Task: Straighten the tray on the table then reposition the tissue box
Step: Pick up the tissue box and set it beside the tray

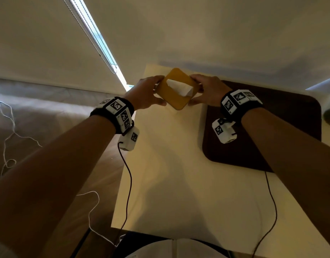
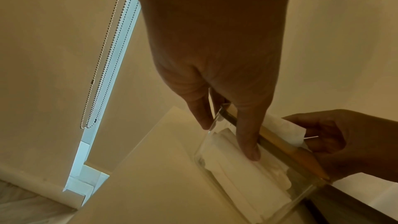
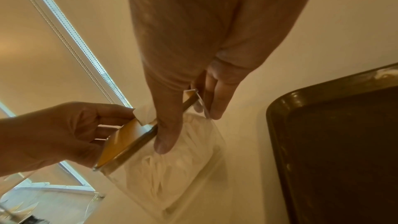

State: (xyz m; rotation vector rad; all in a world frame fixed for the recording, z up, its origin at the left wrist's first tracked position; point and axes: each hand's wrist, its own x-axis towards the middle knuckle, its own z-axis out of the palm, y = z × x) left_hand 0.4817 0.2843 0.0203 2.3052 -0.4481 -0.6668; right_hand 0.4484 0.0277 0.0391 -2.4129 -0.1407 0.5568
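The tissue box (image 1: 176, 98) is clear-walled with a yellow-brown wooden lid, and a white tissue (image 1: 179, 87) sticks up through its slot. It stands turned corner-on near the far edge of the cream table (image 1: 169, 174). My left hand (image 1: 147, 93) grips its left side and my right hand (image 1: 207, 92) grips its right side. In the left wrist view my left hand (image 2: 232, 135) has its fingers down the clear wall of the box (image 2: 243, 175). In the right wrist view my right hand (image 3: 185, 125) clasps the lid's edge (image 3: 120, 144). The dark brown tray (image 1: 272, 131) lies to the right.
The tray (image 3: 336, 151) lies close beside the box on its right. A wall with a roller blind and bead chain (image 1: 89, 32) runs behind the table. Thin cables (image 1: 128, 183) trail from both wrists across the table. A pale object (image 1: 329, 110) sits at the far right edge.
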